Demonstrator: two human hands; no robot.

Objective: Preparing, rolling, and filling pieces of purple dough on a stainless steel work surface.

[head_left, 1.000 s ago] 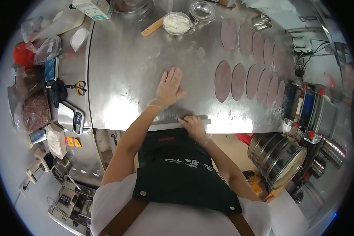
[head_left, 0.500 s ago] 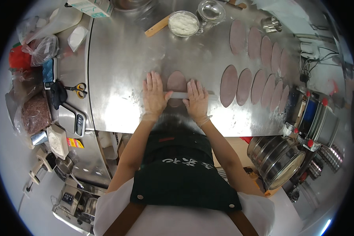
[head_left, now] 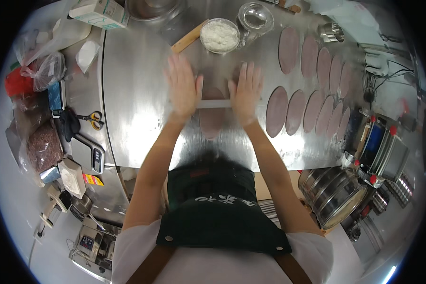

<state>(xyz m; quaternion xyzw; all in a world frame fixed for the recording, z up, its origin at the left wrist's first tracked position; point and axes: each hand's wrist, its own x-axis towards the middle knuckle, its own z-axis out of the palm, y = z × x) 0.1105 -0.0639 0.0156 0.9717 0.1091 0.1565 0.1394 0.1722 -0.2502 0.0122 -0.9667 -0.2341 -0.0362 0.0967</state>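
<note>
Near the counter's (head_left: 137, 142) front edge, dough (head_left: 211, 122) could be thinned unevenly if the rolling pin (head_left: 215, 103) were pressed lopsidedly, all fingers (head_left: 180, 71) outstretched.

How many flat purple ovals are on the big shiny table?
12 flat, purplish ovals: 1 under the pale, straight rod, 5 in the far right row and 6 in the near right row. No others seem hidden.

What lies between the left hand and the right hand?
In the head view, a pale rolling pin spans the gap between the left hand and the right hand, crossing over an oval of pinkish dough on the metal table.
</note>
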